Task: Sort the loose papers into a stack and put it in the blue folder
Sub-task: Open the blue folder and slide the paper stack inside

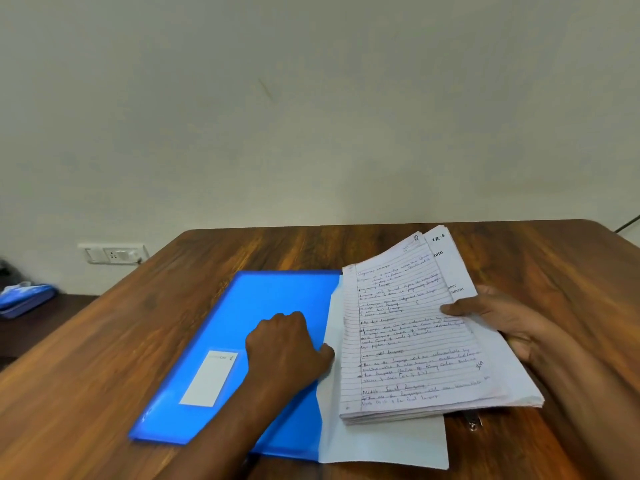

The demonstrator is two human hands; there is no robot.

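My left hand rests curled on the blue folder, pinning it to the surface; my right hand grips the paper stack just beside its open edge. I'd square the stack first — then slide it in low and flat.

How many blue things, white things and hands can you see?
Blue: 2, the blue folder and a blue pouch.
White: 3, the paper stack, a label, a wall socket.
Hands: 2, left hand, right hand.
Total: 7
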